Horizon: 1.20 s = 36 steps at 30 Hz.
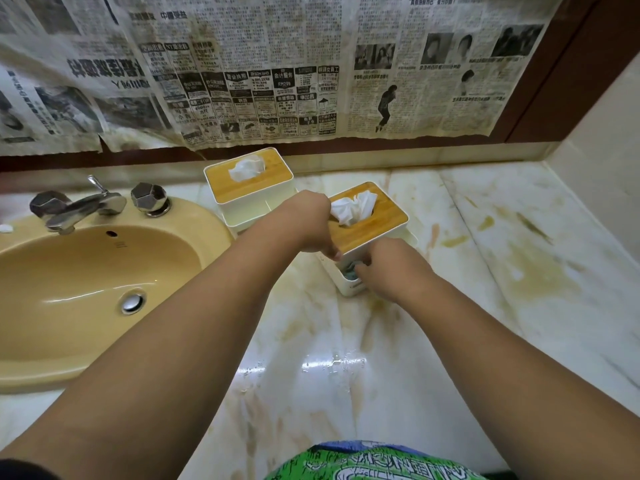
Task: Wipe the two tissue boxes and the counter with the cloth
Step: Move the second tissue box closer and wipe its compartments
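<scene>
Two white tissue boxes with wooden lids stand on the marble counter (346, 341). The far tissue box (242, 183) sits near the back wall, untouched. The near tissue box (377, 223) is held at its left edge by my left hand (311, 223), fingers curled over the lid's corner. My right hand (388, 268) presses a small blue-green cloth (350, 271) against the near box's white front end; most of the cloth is hidden under my fingers.
A yellow sink (86, 289) with a chrome tap (79, 207) fills the left side. Newspaper (277, 64) covers the wall behind. The counter carries yellowish stains (530, 268) at right and water drops (332, 363) in front. A side wall rises at far right.
</scene>
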Available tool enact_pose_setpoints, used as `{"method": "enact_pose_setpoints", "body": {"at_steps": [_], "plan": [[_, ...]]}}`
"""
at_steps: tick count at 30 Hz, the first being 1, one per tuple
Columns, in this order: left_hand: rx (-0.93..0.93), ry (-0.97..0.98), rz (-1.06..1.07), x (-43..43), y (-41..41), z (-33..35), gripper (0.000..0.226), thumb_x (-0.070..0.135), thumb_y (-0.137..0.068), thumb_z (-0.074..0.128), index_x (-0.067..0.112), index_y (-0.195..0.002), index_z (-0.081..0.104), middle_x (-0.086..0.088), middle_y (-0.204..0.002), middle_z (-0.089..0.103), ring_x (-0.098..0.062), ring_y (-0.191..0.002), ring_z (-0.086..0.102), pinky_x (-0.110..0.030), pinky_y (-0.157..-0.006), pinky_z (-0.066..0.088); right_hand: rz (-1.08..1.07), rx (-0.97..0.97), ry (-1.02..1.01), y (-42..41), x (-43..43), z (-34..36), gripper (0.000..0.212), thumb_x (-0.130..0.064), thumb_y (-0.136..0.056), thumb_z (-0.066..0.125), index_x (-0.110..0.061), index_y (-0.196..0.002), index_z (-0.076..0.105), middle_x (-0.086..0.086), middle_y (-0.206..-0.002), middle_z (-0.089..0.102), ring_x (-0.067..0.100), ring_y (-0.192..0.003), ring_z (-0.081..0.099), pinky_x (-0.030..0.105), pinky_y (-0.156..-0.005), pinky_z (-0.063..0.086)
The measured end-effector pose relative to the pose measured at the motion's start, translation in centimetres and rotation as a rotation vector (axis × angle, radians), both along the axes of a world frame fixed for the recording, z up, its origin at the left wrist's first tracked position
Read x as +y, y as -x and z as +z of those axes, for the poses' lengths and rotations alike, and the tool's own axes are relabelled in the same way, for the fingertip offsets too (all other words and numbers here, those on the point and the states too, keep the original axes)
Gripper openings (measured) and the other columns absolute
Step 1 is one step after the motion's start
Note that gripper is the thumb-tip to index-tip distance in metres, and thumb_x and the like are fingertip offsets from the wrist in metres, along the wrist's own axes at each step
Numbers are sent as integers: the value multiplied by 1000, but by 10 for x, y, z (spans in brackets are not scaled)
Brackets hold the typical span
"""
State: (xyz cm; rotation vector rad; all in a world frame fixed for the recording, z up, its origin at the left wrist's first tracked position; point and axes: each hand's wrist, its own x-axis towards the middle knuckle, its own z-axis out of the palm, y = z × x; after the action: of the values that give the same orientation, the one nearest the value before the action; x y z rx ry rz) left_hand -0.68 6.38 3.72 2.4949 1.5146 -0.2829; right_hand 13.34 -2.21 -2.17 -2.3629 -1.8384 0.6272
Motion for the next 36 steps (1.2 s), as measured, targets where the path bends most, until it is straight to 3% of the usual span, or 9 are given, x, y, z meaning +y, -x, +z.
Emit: {"method": "enact_pose_setpoints", "body": {"at_steps": [4, 10, 17, 21, 25, 28, 33, 36], "plan": [[15, -12, -25, 3, 0, -1, 61, 60, -63, 86, 14, -91, 56, 1, -74, 50, -20, -78, 54, -31, -64, 41, -103, -20, 8, 12, 8, -3, 16, -34, -83, 64, -18, -79, 63, -2, -68, 54, 25, -72, 59, 25, -56, 37], [27, -43, -62, 6, 2, -5, 61, 63, -63, 85, 16, -69, 45, 0, -68, 50, -17, -67, 50, -31, -61, 40, -224, -53, 10, 23, 15, -4, 32, -30, -81, 69, -22, -67, 42, -1, -72, 52, 25, -72, 55, 29, -61, 41], [1, -70, -111, 10, 4, -10, 62, 62, -62, 85, 16, -68, 44, -1, -68, 48, -20, -71, 50, -32, -61, 39, -302, 30, -58, 19, 16, -18, 13, -23, -79, 66, -17, -72, 56, 3, -70, 56, 28, -69, 57, 24, -53, 34], [-4, -81, -126, 12, 5, -13, 63, 64, -62, 85, 17, -66, 43, -1, -69, 49, -21, -73, 52, -32, -61, 41, -297, 131, -63, 12, 13, -19, 25, -17, -79, 67, -16, -60, 50, 2, -61, 53, 25, -65, 56, 26, -51, 33], [-33, -91, -129, 13, 6, -15, 62, 63, -60, 86, 17, -65, 44, -1, -69, 49, -21, -73, 54, -32, -61, 41, -367, 294, -78, 5, 13, -18, 16, -13, -76, 72, 2, -75, 67, 12, -69, 63, 24, -65, 59, 34, -59, 47], [-24, -96, -141, 13, 6, -15, 62, 64, -60, 85, 17, -66, 44, -1, -69, 50, -22, -75, 54, -32, -61, 42, -401, 465, -78, 0, 11, -13, 14, -9, -76, 77, 0, -71, 70, 10, -69, 62, 21, -64, 57, 31, -60, 44], [-10, -80, -144, 12, 7, -12, 61, 63, -62, 85, 17, -67, 45, -1, -70, 51, -21, -75, 55, -32, -61, 42, -465, 680, -98, -2, 2, -2, 23, -4, -77, 79, -12, -61, 65, -4, -54, 56, 3, -39, 43, 16, -39, 32], [-11, -76, -141, 12, 7, -11, 61, 62, -62, 85, 16, -66, 46, -1, -69, 51, -21, -73, 54, -31, -60, 40, -494, 778, -134, -3, -3, 1, 14, -2, -78, 78, -6, -70, 68, 10, -69, 62, 0, -32, 38, 13, -35, 28]]}}
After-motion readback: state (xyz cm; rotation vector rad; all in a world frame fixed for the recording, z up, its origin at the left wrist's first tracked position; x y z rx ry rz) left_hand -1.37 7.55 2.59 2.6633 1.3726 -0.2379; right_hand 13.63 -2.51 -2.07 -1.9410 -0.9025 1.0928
